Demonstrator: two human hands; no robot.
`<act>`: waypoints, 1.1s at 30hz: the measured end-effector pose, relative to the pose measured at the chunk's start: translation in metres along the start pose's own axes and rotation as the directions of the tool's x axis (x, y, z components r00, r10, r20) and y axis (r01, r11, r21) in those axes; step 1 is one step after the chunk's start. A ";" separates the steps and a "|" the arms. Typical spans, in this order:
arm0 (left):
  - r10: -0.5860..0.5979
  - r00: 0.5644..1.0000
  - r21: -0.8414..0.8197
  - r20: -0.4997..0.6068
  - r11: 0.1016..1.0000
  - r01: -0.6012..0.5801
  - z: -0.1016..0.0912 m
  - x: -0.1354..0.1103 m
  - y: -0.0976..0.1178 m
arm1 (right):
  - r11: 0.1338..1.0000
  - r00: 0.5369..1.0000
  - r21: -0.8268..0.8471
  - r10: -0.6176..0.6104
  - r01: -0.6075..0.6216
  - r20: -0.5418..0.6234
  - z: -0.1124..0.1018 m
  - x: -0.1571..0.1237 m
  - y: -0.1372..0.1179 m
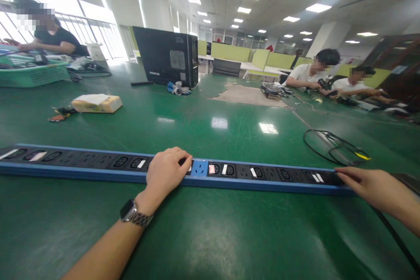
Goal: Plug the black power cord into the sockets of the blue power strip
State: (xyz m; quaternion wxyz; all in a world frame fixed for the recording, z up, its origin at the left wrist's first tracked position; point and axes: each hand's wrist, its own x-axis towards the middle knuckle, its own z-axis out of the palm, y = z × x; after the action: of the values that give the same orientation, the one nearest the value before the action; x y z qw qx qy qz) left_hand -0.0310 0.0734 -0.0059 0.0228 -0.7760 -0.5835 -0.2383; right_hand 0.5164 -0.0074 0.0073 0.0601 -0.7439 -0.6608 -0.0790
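Note:
A long blue power strip [236,183] with black sockets and one blue socket lies across the green table. Several small white stickers and a red-and-white one sit on its face. Over its middle, just left of the blue socket, my left hand [166,168] curls around the strip; its wrist wears a watch [134,213]. At the right end, my right hand [370,183] pinches the strip between thumb and fingers, hiding that tip. A black cable [393,232] runs from under my right hand toward the lower right.
Beyond the strip are a coiled black cable [331,142], a tissue pack [110,105], gloves [179,89] and a black computer case [164,57]. A green basket [36,74] stands at far left. One person sits at left; two work at right on the green table [203,236].

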 end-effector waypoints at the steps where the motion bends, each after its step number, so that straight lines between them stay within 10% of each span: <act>1: 0.001 1.000 -0.002 0.002 1.000 -0.001 0.000 0.000 0.000 | 0.999 1.000 0.026 0.026 -0.027 0.014 -0.001 0.000 0.002; 8: -0.014 1.000 0.004 0.003 1.000 0.014 0.000 0.001 0.002 | 0.959 0.960 0.144 0.261 -0.245 -0.102 -0.030 -0.002 -0.004; 17: -0.016 1.000 0.013 0.006 1.000 0.016 0.000 0.000 0.002 | 0.936 0.996 0.353 -0.037 0.004 0.084 -0.025 0.003 -0.111; 33: 0.011 1.000 -0.034 -0.018 0.999 -0.011 0.002 0.000 -0.001 | 0.999 0.999 -0.045 0.002 0.000 0.046 -0.010 -0.001 -0.144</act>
State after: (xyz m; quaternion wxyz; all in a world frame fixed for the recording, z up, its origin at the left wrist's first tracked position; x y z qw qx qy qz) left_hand -0.0309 0.0742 -0.0078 0.0159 -0.7775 -0.5748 -0.2548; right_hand 0.3729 0.0073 0.0150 0.0285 -0.7471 -0.6597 -0.0766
